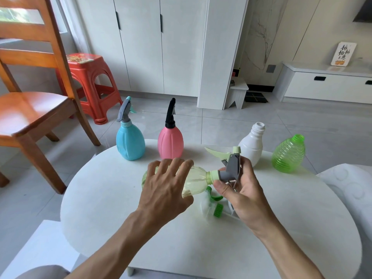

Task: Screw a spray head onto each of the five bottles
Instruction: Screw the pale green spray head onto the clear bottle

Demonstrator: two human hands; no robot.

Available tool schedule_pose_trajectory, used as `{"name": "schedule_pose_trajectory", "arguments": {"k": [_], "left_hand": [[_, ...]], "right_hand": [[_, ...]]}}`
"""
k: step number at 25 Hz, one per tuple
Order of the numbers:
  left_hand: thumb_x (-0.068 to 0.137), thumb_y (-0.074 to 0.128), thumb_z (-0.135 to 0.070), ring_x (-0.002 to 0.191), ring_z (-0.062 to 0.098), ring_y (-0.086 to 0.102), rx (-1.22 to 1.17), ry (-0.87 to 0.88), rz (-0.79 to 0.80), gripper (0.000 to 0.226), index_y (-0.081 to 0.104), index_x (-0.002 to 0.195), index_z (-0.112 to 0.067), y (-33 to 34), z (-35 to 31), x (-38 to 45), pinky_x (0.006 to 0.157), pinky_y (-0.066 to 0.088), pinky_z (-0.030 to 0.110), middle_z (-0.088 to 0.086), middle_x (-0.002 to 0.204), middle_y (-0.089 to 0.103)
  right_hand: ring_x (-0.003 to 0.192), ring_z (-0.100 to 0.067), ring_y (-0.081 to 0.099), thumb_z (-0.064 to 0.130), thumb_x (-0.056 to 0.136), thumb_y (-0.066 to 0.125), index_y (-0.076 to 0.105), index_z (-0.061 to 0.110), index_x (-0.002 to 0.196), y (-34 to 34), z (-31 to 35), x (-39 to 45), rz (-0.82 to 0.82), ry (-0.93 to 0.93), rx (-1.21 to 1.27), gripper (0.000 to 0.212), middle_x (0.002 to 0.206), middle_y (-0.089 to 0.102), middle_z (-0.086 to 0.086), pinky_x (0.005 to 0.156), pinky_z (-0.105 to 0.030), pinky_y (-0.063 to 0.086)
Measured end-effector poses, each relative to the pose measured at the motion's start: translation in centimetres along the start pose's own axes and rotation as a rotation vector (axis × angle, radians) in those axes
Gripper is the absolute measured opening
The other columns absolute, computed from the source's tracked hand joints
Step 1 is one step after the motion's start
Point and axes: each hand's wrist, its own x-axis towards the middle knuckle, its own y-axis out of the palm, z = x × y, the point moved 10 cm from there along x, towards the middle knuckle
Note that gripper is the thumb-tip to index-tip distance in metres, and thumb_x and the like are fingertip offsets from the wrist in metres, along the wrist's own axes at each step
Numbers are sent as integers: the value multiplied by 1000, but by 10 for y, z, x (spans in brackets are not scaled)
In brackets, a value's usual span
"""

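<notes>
We find the pale yellow-green bottle (193, 181) held on its side above the counter (104, 202), neck pointing to the person's right. The left hand (167, 190) lies over the bottle's body, fingers spread, its grip wrapped on the bottle. The right hand (239, 190) has its grip closed on the grey spray head (230, 171), whose light green collar (214, 175) meets the bottle neck. We judge this head to be partway on; whether the thread is caught cannot be told.

Beneath the hands lies a loose green spray head (216, 204) (partly hidden by the right hand). Another light green spray head (223, 153) lies just behind the one in the right hand, beside the white bottle (251, 146), which stands open-necked. The green ribbed bottle (288, 153), tilted, is also uncapped. The blue bottle (129, 139) and pink bottle (170, 140) stand at the far edge with heads fitted. By our count, two are done, one in hand, two left.

Risks: with the bottle held sideways, the collar may cross-thread if the head is tilted while turned. The light bottle could also twist under an open-fingered hold, so the collar ends up loose. The far bottles sit near the edge, and a careless reach could tip them.
</notes>
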Motion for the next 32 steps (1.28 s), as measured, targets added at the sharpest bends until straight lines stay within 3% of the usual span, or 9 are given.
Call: {"name": "schedule_pose_trajectory", "arguments": {"k": [3, 7, 10, 12, 16, 18, 22, 27, 32], "left_hand": [[52, 82, -32, 95, 32, 64, 4, 21, -28, 70, 64, 117, -15, -2, -3, -1, 81, 49, 46, 3, 111, 68], [52, 82, -32, 95, 32, 64, 18, 19, -32, 70, 64, 117, -15, 0, -5, 1, 81, 49, 45, 3, 110, 68], [51, 83, -30, 94, 34, 64, 44, 13, -32, 70, 65, 117, -13, 2, -3, 5, 80, 49, 45, 5, 110, 68], [50, 83, -31, 94, 34, 64, 40, 25, -37, 71, 65, 117, -14, 2, -4, 5, 80, 49, 46, 5, 109, 68], [51, 82, -32, 94, 32, 63, 26, 54, -57, 71, 64, 117, -15, 1, -2, 5, 81, 48, 45, 3, 109, 68], [51, 82, -33, 94, 32, 63, 23, 81, -52, 71, 64, 117, -16, 2, -3, 4, 82, 47, 45, 2, 109, 67], [52, 81, -36, 97, 30, 63, 18, 135, -34, 72, 63, 118, -17, 6, -6, -2, 87, 46, 44, 0, 111, 67], [53, 80, -35, 99, 29, 60, 23, 195, -95, 70, 59, 118, -19, 1, -7, -5, 88, 42, 44, 0, 112, 65], [55, 82, -35, 101, 31, 60, 66, 229, -117, 69, 58, 119, -20, 5, -12, -6, 89, 38, 44, 2, 113, 65]], "right_hand": [[95, -14, 65, 36, 67, 85, 34, 58, 138, -11, -1, 0, -68, 31, 4, 90, 103, 67, -7, 90, -26, 50], [105, -17, 59, 59, 79, 65, 43, 58, 132, -8, 9, -4, -72, -74, -463, 57, 109, 66, 10, 92, -26, 45], [151, -26, 16, 43, 87, 67, 21, 39, 152, 1, 1, -7, -68, -112, -906, 80, 164, 20, -6, 114, -48, 26], [152, -35, 4, 29, 86, 72, 22, 28, 155, -3, 11, -8, -136, -219, -1078, 85, 166, 4, -13, 116, -59, 20], [147, -42, 21, 25, 89, 65, 49, 20, 141, 15, 35, -13, -83, -580, -1297, 55, 158, 34, -12, 115, -64, 17], [136, -35, 43, 17, 86, 72, 52, 20, 130, 23, 35, -17, 1, -636, -1276, 49, 132, 61, -5, 115, -60, 19], [94, -29, 63, 5, 75, 81, 53, 16, 111, 27, 35, -19, 114, -584, -1122, 47, 98, 63, -4, 104, -43, 37], [76, -14, 63, 35, 84, 71, 63, 19, 105, 17, 35, -17, 149, -394, -810, 28, 87, 67, 8, 70, -29, 48], [62, -16, 61, 52, 87, 59, 49, 38, 110, 4, 0, -12, 99, -74, -433, 29, 69, 63, -2, 65, -46, 53]]}}
